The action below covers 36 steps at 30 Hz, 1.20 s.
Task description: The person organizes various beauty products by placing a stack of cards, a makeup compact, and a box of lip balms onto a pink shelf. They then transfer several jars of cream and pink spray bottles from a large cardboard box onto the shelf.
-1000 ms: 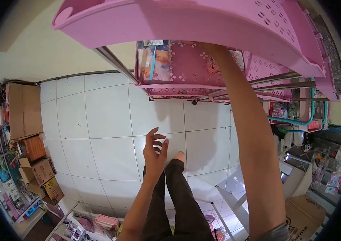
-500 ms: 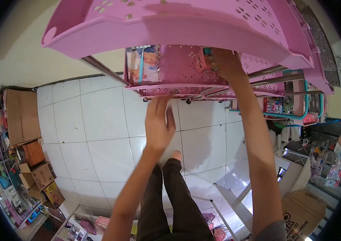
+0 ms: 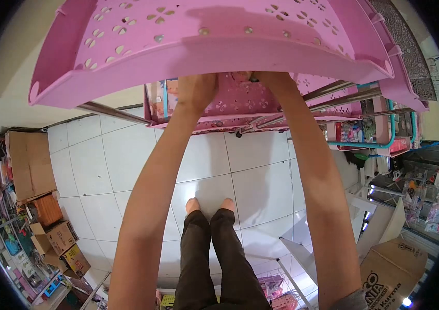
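Both arms reach under the front edge of the upper pink tray (image 3: 204, 58) of a rack. My left hand (image 3: 196, 89) is over the lower pink shelf (image 3: 240, 103), its fingers hidden by the tray edge. Next to it, flat packets with a colourful print (image 3: 155, 98) lie at the shelf's left end. My right hand (image 3: 275, 82) is beside a small pink basket (image 3: 240, 76), which shows only in part below the tray edge. The right fingers are hidden too, so its grip on the basket cannot be made out.
Metal posts (image 3: 113, 113) hold the rack's trays. A turquoise-framed rack (image 3: 394, 126) with small goods stands at right. Cardboard boxes (image 3: 31, 165) line the left side, another box (image 3: 392, 271) stands lower right, near a white metal frame (image 3: 302, 258). White tiles (image 3: 204, 155) cover the floor.
My left hand has moved up from above the floor to under the upper tray. The view has shifted, and the tray edge now hides most of the small basket and my right fingers.
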Motion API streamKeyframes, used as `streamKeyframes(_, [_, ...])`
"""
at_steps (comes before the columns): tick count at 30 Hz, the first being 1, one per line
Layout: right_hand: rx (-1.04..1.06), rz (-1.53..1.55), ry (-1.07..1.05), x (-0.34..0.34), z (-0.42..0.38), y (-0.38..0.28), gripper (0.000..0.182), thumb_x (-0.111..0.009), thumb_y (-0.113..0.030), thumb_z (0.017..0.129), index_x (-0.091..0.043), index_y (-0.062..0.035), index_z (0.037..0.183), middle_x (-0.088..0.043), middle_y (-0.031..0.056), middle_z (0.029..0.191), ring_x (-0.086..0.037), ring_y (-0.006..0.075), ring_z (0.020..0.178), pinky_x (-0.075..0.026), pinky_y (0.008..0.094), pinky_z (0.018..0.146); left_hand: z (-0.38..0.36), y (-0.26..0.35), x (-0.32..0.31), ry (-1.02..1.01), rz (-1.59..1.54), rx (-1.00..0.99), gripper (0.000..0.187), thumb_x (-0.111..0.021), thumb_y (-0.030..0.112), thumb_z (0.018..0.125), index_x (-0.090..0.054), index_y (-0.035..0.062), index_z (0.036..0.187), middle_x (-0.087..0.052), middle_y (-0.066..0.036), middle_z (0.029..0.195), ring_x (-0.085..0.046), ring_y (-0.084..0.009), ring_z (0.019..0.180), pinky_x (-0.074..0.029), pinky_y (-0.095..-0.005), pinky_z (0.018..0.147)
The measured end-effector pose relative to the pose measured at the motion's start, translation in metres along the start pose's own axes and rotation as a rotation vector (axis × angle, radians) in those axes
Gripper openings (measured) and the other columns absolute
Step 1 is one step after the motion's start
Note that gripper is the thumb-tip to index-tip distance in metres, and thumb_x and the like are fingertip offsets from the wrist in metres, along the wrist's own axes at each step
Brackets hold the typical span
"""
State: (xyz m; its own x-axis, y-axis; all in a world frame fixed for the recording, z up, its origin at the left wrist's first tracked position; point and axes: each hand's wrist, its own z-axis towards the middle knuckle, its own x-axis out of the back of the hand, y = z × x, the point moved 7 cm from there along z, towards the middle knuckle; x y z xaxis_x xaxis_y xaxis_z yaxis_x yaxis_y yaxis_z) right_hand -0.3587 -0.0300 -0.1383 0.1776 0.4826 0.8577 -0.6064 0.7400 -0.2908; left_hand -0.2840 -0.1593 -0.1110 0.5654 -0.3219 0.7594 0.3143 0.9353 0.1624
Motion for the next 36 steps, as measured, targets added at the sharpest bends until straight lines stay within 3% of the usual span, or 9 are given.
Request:
streamKeyframes(2, [-0.027,0.076,0.077,0.006,0.002,-0.002,0.028,-0.046,-0.006,0.072,-0.049,0.0012,0.099,-0.05,0.0182,0.099,-0.044,0.0333,0.097,-0.035,0.0398,0.083,-0.002,0.011,0.0,-0.144,-0.055,0.1,0.024,-0.056,0.01,0.066,-0.052,-0.0008,0.087,-0.052,-0.018,0.083,-0.05,-0.0322,0.08,-0.039,-0.038,0.07])
streamKeyframes(7, [-0.054,0.064,0.069,0.012,-0.017,-0.024,0.036,-0.052,-0.005,0.068,-0.046,0.0025,0.102,-0.05,0.0192,0.098,-0.045,0.0343,0.094,-0.036,0.0392,0.082,-0.022,0.012,-0.03,-0.019,-0.528,0.443,0.032,-0.059,0.006,0.064,-0.048,-0.0032,0.093,-0.054,-0.018,0.085,-0.054,-0.0298,0.079,-0.044,-0.0356,0.067])
streamKeyframes(10, [-0.377,-0.013,0.245,0.015,-0.045,-0.017,0.049,-0.055,-0.001,0.063,-0.039,0.0034,0.109,-0.047,0.0201,0.103,-0.044,0.0344,0.096,-0.036,0.0373,0.083,-0.029,0.008,-0.057,-0.101,-0.653,0.586,0.041,-0.06,0.005,0.063,-0.045,-0.0048,0.1,-0.055,-0.018,0.088,-0.057,-0.0275,0.079,-0.047,-0.032,0.064])
streamKeyframes(12, [-0.666,0.479,0.197,0.009,-0.062,-0.009,0.061,-0.055,0.003,0.059,-0.031,0.0037,0.115,-0.042,0.0218,0.109,-0.041,0.0347,0.101,-0.034,0.0366,0.085,-0.03,0.007,-0.066,-0.138,-0.666,0.598,0.045,-0.06,0.005,0.063,-0.043,-0.0056,0.104,-0.056,-0.018,0.089,-0.057,-0.0264,0.079,-0.048,-0.0299,0.064])
streamKeyframes(24, [-0.582,0.451,0.023,-0.002,-0.063,-0.006,0.08,-0.057,0.005,0.05,-0.02,0.0019,0.12,-0.027,0.027,0.113,-0.033,0.0417,0.104,-0.033,0.0409,0.086,-0.036,0.015,-0.06,-0.274,-0.635,0.644,0.055,-0.045,-0.006,0.062,-0.033,-0.0007,0.116,-0.055,-0.016,0.093,-0.054,-0.0239,0.09,-0.043,-0.0283,0.072])
streamKeyframes(27, [-0.519,0.464,0.06,-0.001,-0.063,-0.01,0.082,-0.059,0.004,0.049,-0.019,0.0005,0.12,-0.033,0.0276,0.11,-0.037,0.0398,0.102,-0.036,0.0394,0.084,-0.046,0.017,-0.048,-0.135,-0.827,0.56,0.053,-0.045,-0.007,0.058,-0.032,0.0009,0.108,-0.053,-0.02,0.085,-0.052,-0.0365,0.076,-0.042,-0.0391,0.066])
streamKeyframes(29, [-0.544,0.405,-0.029,-0.002,-0.063,-0.012,0.081,-0.061,0.002,0.05,-0.02,0.0,0.119,-0.035,0.0272,0.108,-0.039,0.0389,0.1,-0.036,0.0393,0.083,-0.056,0.022,-0.038,-0.324,-0.795,0.643,0.059,-0.041,-0.01,0.059,-0.023,0.0018,0.114,-0.053,-0.021,0.085,-0.053,-0.0353,0.074,-0.042,-0.0399,0.064])
streamKeyframes(33, [-0.61,0.364,-0.39,-0.005,-0.06,-0.019,0.075,-0.063,-0.003,0.051,-0.024,-0.0012,0.116,-0.042,0.0256,0.104,-0.044,0.0371,0.095,-0.037,0.0397,0.083,-0.069,0.009,-0.037,-0.263,-0.778,0.688,0.056,-0.04,-0.009,0.061,-0.03,0.0,0.115,-0.05,-0.022,0.089,-0.053,-0.0323,0.071,-0.042,-0.0347,0.062])
streamKeyframes(36, [-0.498,0.294,-0.316,-0.003,-0.058,-0.026,0.07,-0.062,-0.003,0.051,-0.029,-0.0011,0.112,-0.041,0.024,0.106,-0.043,0.0365,0.097,-0.036,0.0408,0.083,-0.072,-0.001,-0.047,-0.36,-0.725,0.697,0.05,-0.039,-0.009,0.062,-0.037,-0.0009,0.111,-0.05,-0.018,0.087,-0.052,-0.0263,0.073,-0.042,-0.0302,0.061])
